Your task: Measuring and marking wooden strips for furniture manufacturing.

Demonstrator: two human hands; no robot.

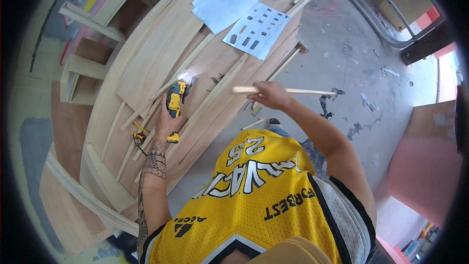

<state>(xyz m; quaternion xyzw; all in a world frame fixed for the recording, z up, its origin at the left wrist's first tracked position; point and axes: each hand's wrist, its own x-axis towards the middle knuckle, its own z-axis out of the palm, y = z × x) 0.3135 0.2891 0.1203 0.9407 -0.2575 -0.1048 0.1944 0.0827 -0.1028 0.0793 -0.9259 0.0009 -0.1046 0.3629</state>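
Holds a wooden strip (pixel 310 91) in the right hand (pixel 268 95), with fingers closed round it nearer the left end. Runs almost level, left to right across the view, from over the wooden panelwork (pixel 207 120) to out above the grey floor (pixel 337 44). Looks pale, slim, straight and square-cut at the left end. Grasps a power tool (pixel 176 99) in the left hand (pixel 167 123), with fingers wrapped about the casing; cannot tell the exact placement of every fingertip. Sits over the panelwork, pointing headfirst away from the wearer and slightly rightward along the long axis. Shows yellow and black casing, with a bright patch of light just beyond the head.
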